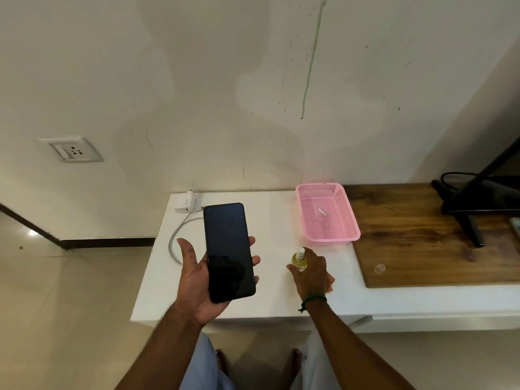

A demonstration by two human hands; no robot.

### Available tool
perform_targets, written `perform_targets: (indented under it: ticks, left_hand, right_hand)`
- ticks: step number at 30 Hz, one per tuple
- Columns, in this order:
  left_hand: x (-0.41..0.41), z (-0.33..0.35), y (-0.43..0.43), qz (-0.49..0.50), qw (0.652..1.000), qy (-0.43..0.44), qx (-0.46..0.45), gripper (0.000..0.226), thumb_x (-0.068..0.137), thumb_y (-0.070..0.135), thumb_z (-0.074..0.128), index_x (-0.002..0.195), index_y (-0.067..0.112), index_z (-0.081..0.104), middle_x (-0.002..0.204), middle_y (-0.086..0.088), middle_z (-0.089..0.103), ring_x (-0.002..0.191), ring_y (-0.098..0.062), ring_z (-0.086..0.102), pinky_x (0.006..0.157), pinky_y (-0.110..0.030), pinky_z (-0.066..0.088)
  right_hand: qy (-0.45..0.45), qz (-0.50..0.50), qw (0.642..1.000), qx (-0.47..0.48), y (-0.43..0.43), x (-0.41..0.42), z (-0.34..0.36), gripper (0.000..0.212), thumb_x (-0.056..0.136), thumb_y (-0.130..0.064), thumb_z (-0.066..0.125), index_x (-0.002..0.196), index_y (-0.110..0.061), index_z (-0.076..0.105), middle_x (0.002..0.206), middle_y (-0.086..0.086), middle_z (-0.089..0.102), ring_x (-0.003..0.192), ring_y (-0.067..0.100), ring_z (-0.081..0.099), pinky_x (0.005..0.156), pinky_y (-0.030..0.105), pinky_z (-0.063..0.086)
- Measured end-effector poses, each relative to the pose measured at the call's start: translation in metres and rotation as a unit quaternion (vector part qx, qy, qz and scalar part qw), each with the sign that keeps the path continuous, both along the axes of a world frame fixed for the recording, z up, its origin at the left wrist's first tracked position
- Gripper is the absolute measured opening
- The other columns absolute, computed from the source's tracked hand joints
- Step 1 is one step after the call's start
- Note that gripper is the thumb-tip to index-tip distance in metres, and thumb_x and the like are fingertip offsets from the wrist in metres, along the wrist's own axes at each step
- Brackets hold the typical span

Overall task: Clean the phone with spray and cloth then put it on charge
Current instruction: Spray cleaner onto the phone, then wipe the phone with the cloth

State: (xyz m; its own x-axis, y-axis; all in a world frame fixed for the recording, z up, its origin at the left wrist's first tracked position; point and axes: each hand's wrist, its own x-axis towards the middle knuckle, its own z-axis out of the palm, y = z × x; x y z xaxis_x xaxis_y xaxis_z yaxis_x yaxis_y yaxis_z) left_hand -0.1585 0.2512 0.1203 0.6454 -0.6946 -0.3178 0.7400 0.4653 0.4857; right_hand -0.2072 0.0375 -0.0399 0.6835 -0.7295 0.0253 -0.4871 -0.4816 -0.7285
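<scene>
My left hand [194,280] holds a black phone [229,251] screen up above the white table [267,302]. The screen is dark. My right hand [311,273] is wrapped around a small spray bottle [299,258] of yellow liquid that stands on the table, its white nozzle showing above my fingers. A bit of orange-pink cloth [330,282] peeks out from under my right hand. A white charger [187,202] lies at the table's far left corner with its grey cable [176,237] looping toward the front.
A pink plastic basket [344,236] with a small white item stands at the back, beside a wooden board [422,243]. A clear cap [380,268] lies on the board. A black monitor stand [470,220] is at the right. A wall socket [73,150] sits up left.
</scene>
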Motion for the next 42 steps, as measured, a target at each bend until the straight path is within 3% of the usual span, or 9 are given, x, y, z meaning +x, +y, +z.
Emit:
perform_targets:
  ticks: [8,16,18,21,25,29,33,38,42]
  left_hand:
    - [0.001,0.001,0.002,0.009,1.0,0.003,0.008,0.097,0.065,0.087,0.033,0.133,0.021,0.056,0.136,-0.014,0.056,0.114,-0.04,0.059,0.087,-0.054,0.052]
    - [0.002,0.004,0.002,0.016,1.0,-0.007,0.004,0.097,0.062,0.085,0.038,0.134,0.022,0.054,0.137,-0.014,0.055,0.114,-0.039,0.06,0.086,-0.055,0.052]
    - [0.002,0.004,0.002,0.014,1.0,-0.012,0.004,0.098,0.062,0.086,0.038,0.135,0.022,0.053,0.137,-0.014,0.055,0.113,-0.038,0.06,0.087,-0.054,0.052]
    - [0.001,0.005,0.001,0.013,1.0,-0.019,0.003,0.098,0.064,0.086,0.036,0.136,0.023,0.052,0.138,-0.014,0.054,0.11,-0.037,0.062,0.088,-0.053,0.051]
    - [-0.001,0.009,-0.003,0.008,1.0,-0.021,-0.003,0.1,0.063,0.087,0.037,0.139,0.023,0.049,0.14,-0.013,0.053,0.11,-0.035,0.062,0.087,-0.052,0.052]
    - [-0.004,0.012,-0.007,0.003,1.0,-0.021,-0.004,0.099,0.063,0.086,0.038,0.138,0.023,0.05,0.139,-0.013,0.053,0.111,-0.036,0.061,0.088,-0.053,0.051]
    - [-0.005,0.014,-0.007,-0.002,1.0,-0.021,-0.001,0.099,0.062,0.086,0.038,0.137,0.023,0.051,0.138,-0.013,0.055,0.112,-0.037,0.061,0.087,-0.054,0.053]
    - [-0.004,0.014,-0.003,-0.004,1.0,-0.029,0.002,0.099,0.062,0.086,0.039,0.136,0.023,0.052,0.138,-0.013,0.054,0.112,-0.037,0.06,0.088,-0.054,0.052]
    - [-0.004,0.012,-0.002,-0.007,1.0,-0.028,0.0,0.099,0.062,0.086,0.038,0.136,0.022,0.052,0.138,-0.013,0.054,0.113,-0.038,0.06,0.088,-0.054,0.052]
  right_hand:
    - [-0.009,0.002,1.0,-0.002,-0.001,-0.001,0.0,0.057,0.064,-0.021,0.085,0.114,-0.014,0.06,0.1,0.006,0.064,0.097,0.027,0.055,0.079,0.036,0.045]
    - [-0.037,0.045,0.998,-0.015,-0.01,-0.013,0.028,0.068,0.064,-0.007,0.082,0.125,-0.004,0.051,0.125,0.016,0.052,0.116,0.031,0.049,0.095,0.042,0.045]
    - [-0.063,0.029,0.997,-0.022,-0.022,-0.022,0.039,0.065,0.064,0.006,0.076,0.123,-0.001,0.051,0.123,0.019,0.05,0.11,0.033,0.052,0.091,0.043,0.049]
    - [-0.061,-0.035,0.998,-0.003,-0.049,-0.035,0.05,0.052,0.066,0.012,0.064,0.115,-0.004,0.056,0.116,0.017,0.052,0.093,0.026,0.055,0.077,0.032,0.049]
    - [0.045,-0.046,0.998,0.023,-0.078,-0.048,0.045,0.029,0.074,0.0,0.065,0.102,-0.002,0.064,0.102,0.017,0.063,0.088,0.028,0.06,0.077,0.031,0.045]
    - [0.143,-0.007,0.988,0.049,-0.07,-0.054,0.026,0.038,0.079,-0.034,0.07,0.098,-0.001,0.065,0.099,0.011,0.063,0.095,0.025,0.058,0.081,0.031,0.044]
    - [0.128,-0.013,0.991,0.032,-0.056,-0.052,0.016,0.043,0.087,-0.037,0.058,0.06,-0.004,0.065,0.062,0.01,0.063,0.065,0.024,0.058,0.059,0.028,0.038]
    - [0.115,-0.029,0.991,0.06,-0.046,-0.049,0.015,0.042,0.09,-0.034,0.056,0.063,-0.002,0.064,0.063,0.011,0.066,0.066,0.025,0.061,0.067,0.036,0.05]
    - [0.096,-0.064,0.989,0.095,-0.044,-0.05,0.018,0.038,0.085,-0.034,0.065,0.062,-0.006,0.055,0.063,0.009,0.061,0.065,0.025,0.057,0.061,0.032,0.045]
